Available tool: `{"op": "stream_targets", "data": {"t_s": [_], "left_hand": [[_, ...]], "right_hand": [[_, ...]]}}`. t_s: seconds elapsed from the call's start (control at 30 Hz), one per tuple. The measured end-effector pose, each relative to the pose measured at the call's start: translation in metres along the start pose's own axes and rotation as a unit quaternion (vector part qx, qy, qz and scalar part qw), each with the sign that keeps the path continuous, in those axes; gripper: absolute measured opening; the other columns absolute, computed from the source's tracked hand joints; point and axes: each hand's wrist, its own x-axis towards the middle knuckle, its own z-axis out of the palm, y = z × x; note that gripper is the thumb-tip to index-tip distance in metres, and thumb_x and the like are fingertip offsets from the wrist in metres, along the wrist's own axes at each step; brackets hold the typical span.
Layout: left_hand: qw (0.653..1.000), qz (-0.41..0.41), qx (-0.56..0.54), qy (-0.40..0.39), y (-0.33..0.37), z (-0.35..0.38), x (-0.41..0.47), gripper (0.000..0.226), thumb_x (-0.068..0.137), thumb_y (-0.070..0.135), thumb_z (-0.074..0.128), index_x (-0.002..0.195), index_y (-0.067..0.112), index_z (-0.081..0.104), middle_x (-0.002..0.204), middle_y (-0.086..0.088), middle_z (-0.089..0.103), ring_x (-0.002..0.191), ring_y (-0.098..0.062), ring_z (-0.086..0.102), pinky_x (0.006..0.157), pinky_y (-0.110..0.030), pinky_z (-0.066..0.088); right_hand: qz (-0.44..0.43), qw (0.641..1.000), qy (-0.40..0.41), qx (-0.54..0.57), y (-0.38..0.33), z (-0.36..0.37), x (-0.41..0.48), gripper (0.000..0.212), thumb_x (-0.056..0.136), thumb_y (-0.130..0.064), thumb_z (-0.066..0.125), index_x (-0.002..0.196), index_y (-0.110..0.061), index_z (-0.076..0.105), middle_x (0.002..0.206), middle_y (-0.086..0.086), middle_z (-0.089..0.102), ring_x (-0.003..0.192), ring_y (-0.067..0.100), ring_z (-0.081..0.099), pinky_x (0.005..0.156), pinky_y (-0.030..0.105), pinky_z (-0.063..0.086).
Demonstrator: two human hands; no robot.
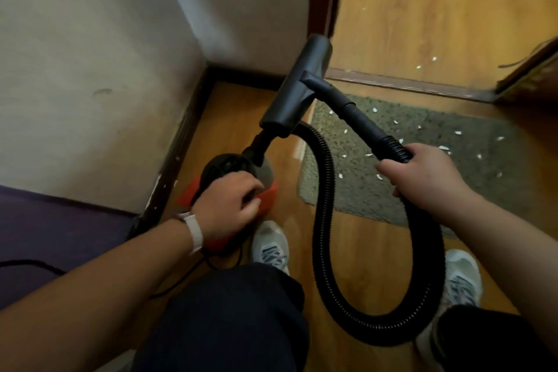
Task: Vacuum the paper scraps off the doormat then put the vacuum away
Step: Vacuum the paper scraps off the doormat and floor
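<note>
knees [229, 311] in dark trousers fill the bottom of my view as i crouch, with my shoes on the wooden floor [241, 118] just beyond them. my left hand [229, 205] is down on the orange and black vacuum [265, 193] beside the wall, fingers curled over its top and holding it. whether a fingertip sits on a switch there is hidden under my knuckles. my right hand [422, 175] is wrapped tight round the ribbed hose [324, 190] at the end where it joins the rigid wand [362, 121], thumb and fingers closed all the way round. from there the hose loops down past my right foot and back up to the machine. the nozzle head [297, 87] is up in the air, tilted, not touching anything. the doormat [468, 190] lies just ahead by the door, and white paper scraps [444, 147] are scattered over it, so i judge the cleaning has not begun and i am only getting set up. next i need to lower the nozzle flat onto the mat and draw it across the scraps, steadying the machine so the hose does not drag it.
</note>
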Motion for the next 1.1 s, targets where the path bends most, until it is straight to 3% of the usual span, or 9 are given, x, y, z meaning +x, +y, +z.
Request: {"op": "stream_targets", "data": {"t_s": [0.13,0.27,0.37,0.43,0.53,0.6,0.77,0.9,1.1], "left_hand": [[0.973,0.131,0.082,-0.17,0.079,0.018,0.059,0.033,0.09,0.035,0.06,0.119,0.019,0.063,0.111,0.0,0.065,0.104,-0.021,0.06,0.088,-0.039,0.05],[0.902,0.251,0.178,-0.303,0.152,0.054,0.096,0.068,0.085,0.044,0.063,0.144,0.019,0.04,0.134,-0.007,0.054,0.117,-0.027,0.055,0.094,-0.039,0.048],[0.836,0.281,0.21,-0.422,0.202,0.085,0.107,0.098,0.078,0.065,0.065,0.154,0.027,0.016,0.151,-0.008,0.037,0.13,-0.029,0.044,0.104,-0.045,0.043],[0.813,0.277,0.183,-0.479,0.227,0.108,0.107,0.098,0.074,0.075,0.061,0.151,0.027,0.023,0.154,-0.005,0.032,0.135,-0.029,0.039,0.108,-0.047,0.039],[0.809,0.23,0.071,-0.535,0.249,0.135,0.099,0.071,0.076,0.072,0.063,0.124,0.021,0.05,0.129,-0.003,0.052,0.112,-0.025,0.054,0.095,-0.048,0.048],[0.809,0.2,0.065,-0.549,0.249,0.145,0.093,0.055,0.075,0.069,0.066,0.102,0.026,0.045,0.102,-0.001,0.057,0.088,-0.023,0.058,0.081,-0.048,0.052],[0.851,0.19,0.173,-0.457,0.24,0.133,0.098,0.039,0.077,0.055,0.067,0.094,0.027,0.046,0.093,-0.001,0.064,0.083,-0.025,0.063,0.079,-0.041,0.055],[0.907,0.189,0.215,-0.309,0.229,0.089,0.117,0.03,0.071,0.048,0.064,0.088,0.026,0.053,0.081,0.005,0.064,0.076,-0.02,0.064,0.069,-0.032,0.054],[0.994,0.089,0.046,-0.048,0.226,0.017,0.112,0.022,0.065,0.037,0.07,0.081,0.027,0.059,0.067,0.011,0.059,0.063,-0.011,0.058,0.057,-0.033,0.048]], "right_hand": [[0.018,0.999,0.022,0.043,0.023,-0.039,0.0,0.017,0.081,-0.026,0.068,0.088,-0.011,0.064,0.073,0.012,0.069,0.06,0.025,0.068,0.059,0.036,0.055],[0.031,0.994,0.044,0.097,0.05,-0.08,0.003,0.016,0.081,-0.025,0.068,0.088,-0.01,0.064,0.069,0.011,0.065,0.055,0.023,0.063,0.055,0.034,0.051],[0.047,0.988,0.06,0.132,0.074,-0.11,0.004,0.018,0.082,-0.025,0.068,0.091,-0.011,0.064,0.07,0.011,0.065,0.054,0.022,0.062,0.055,0.034,0.051],[0.058,0.985,0.068,0.148,0.091,-0.128,0.003,0.017,0.083,-0.025,0.068,0.093,-0.012,0.063,0.072,0.011,0.065,0.055,0.021,0.061,0.055,0.035,0.05],[0.071,0.982,0.084,0.155,0.115,-0.151,0.002,0.017,0.083,-0.024,0.067,0.095,-0.012,0.063,0.074,0.01,0.065,0.055,0.02,0.06,0.05,0.029,0.046],[0.081,0.979,0.094,0.16,0.13,-0.16,0.0,0.017,0.083,-0.023,0.067,0.095,-0.012,0.063,0.075,0.01,0.064,0.056,0.021,0.06,0.05,0.028,0.046],[0.082,0.985,0.119,0.098,0.16,-0.179,-0.008,0.02,0.079,-0.027,0.066,0.094,-0.014,0.061,0.083,0.014,0.067,0.071,0.034,0.067,0.06,0.04,0.055],[0.076,0.989,0.12,0.04,0.175,-0.193,-0.012,0.016,0.083,-0.027,0.065,0.092,-0.016,0.057,0.084,0.013,0.064,0.07,0.03,0.063,0.054,0.031,0.045],[0.097,0.987,0.125,-0.024,0.176,-0.193,-0.007,0.023,0.086,-0.028,0.064,0.105,-0.018,0.055,0.085,0.004,0.057,0.071,0.022,0.058,0.056,0.031,0.046]]}}
